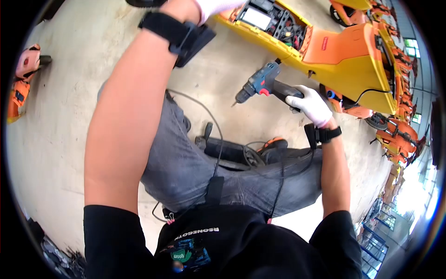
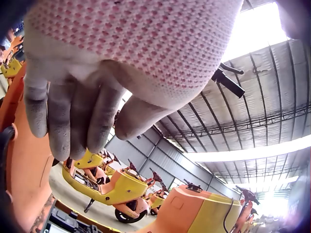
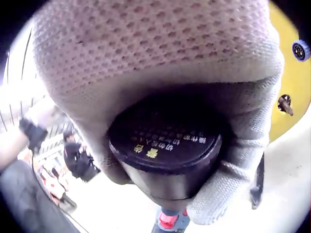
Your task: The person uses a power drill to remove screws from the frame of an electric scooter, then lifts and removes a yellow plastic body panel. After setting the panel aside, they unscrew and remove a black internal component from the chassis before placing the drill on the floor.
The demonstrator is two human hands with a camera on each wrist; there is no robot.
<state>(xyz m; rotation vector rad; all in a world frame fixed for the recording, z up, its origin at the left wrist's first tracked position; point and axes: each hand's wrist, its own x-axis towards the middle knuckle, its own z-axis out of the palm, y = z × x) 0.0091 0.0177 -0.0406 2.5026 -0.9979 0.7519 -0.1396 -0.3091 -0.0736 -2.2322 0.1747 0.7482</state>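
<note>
My right hand [image 1: 310, 104], in a white knit glove, grips the handle of a blue and black cordless drill [image 1: 262, 83]. The drill's bit points left and down over the concrete floor, beside a yellow and orange scooter body [image 1: 344, 60]. In the right wrist view the gloved fingers [image 3: 243, 160] curl round the drill's black base [image 3: 165, 145]. My left hand [image 1: 214, 6] is raised at the top edge, next to the scooter's open compartment of wiring [image 1: 274, 21], and is mostly cut off there. In the left wrist view its fingers [image 2: 73, 111] hang loosely together and hold nothing.
A black tool [image 1: 227, 151] and loose cables lie on the floor by my bent legs. Orange scooter parts [image 1: 23, 79] sit at the far left. More scooters [image 1: 399, 130] line the right side, and others [image 2: 112, 187] stand in the hall behind.
</note>
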